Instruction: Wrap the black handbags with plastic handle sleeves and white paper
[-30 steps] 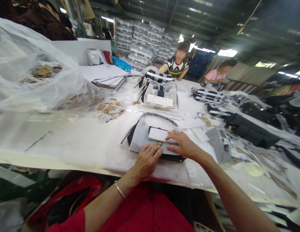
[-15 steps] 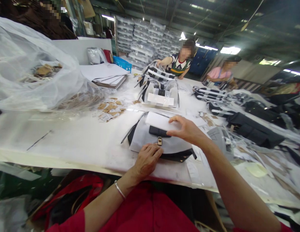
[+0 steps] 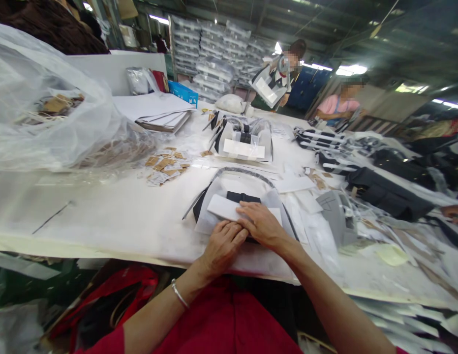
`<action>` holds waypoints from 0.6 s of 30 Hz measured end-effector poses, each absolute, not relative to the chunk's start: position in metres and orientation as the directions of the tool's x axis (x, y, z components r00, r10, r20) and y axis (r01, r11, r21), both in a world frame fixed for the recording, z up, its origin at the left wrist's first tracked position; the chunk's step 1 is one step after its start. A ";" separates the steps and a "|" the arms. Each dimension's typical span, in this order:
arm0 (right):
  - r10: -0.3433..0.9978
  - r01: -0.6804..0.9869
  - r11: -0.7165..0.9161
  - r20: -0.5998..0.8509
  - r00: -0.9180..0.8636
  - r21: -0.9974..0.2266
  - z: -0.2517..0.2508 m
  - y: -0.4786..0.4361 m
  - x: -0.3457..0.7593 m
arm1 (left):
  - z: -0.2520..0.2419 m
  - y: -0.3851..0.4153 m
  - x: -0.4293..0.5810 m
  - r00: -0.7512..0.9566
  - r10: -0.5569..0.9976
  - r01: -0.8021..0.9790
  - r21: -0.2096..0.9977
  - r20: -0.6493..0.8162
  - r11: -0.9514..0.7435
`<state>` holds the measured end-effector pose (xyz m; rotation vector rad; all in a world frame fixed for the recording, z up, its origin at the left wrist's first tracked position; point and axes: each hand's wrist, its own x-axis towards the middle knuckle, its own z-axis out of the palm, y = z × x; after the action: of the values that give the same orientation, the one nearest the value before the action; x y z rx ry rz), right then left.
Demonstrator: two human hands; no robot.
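A black handbag (image 3: 198,206) with a pale grey cover sheet lies on the table in front of me. A white paper strip (image 3: 221,206) rests across its front, hiding the metal clasp, with a black tab (image 3: 247,197) showing just above. My left hand (image 3: 225,241) lies on the bag's lower front edge, fingers flat. My right hand (image 3: 261,222) presses the strip down, its fingers stretched over it and touching the left hand's fingertips. The wrapped handle (image 3: 247,172) arches behind the strip.
Another wrapped bag (image 3: 245,147) stands behind mine. Brown tags (image 3: 166,164) lie in a heap left of it, near a big clear plastic bag (image 3: 103,123). A grey tape dispenser (image 3: 334,216) and dark bags (image 3: 391,191) occupy the right. Two co-workers stand across the table.
My right hand has moved down and left, and the white strip now covers the clasp. The bag's handle shows. A co-worker has lifted a bag off the far end.
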<state>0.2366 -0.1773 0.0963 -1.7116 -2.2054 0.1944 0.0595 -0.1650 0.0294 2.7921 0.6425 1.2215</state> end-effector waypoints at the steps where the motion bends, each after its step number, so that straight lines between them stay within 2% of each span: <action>1: 0.950 0.904 0.292 0.203 -0.236 -0.314 0.097 -0.178 0.236 | 0.029 -0.165 0.060 0.609 0.380 0.361 0.183 0.697 -0.914; 5: 0.919 0.840 0.387 0.232 -0.319 -0.381 0.101 -0.172 0.232 | 0.027 -0.163 0.059 0.617 0.382 0.359 0.186 0.688 -0.915; 10: 0.938 0.811 0.346 0.181 -0.295 -0.472 0.104 -0.169 0.230 | 0.029 -0.165 0.054 0.566 0.346 0.337 0.174 0.748 -0.925; 14: 0.940 0.778 0.340 0.186 -0.285 -0.528 0.112 -0.174 0.229 | 0.029 -0.165 0.055 0.534 0.384 0.456 0.126 0.753 -0.881; 16: 0.951 0.797 0.310 0.174 -0.257 -0.519 0.117 -0.176 0.232 | 0.026 -0.162 0.057 0.561 0.408 0.506 0.092 0.720 -0.858; 18: 0.969 0.866 0.239 0.163 -0.185 -0.439 0.120 -0.179 0.238 | 0.021 -0.159 0.056 0.594 0.392 0.503 0.055 0.702 -0.862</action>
<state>0.2385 -0.1793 0.1200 -1.6826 -2.1158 0.3481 0.0557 -0.1590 0.0213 2.9363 0.8300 1.2332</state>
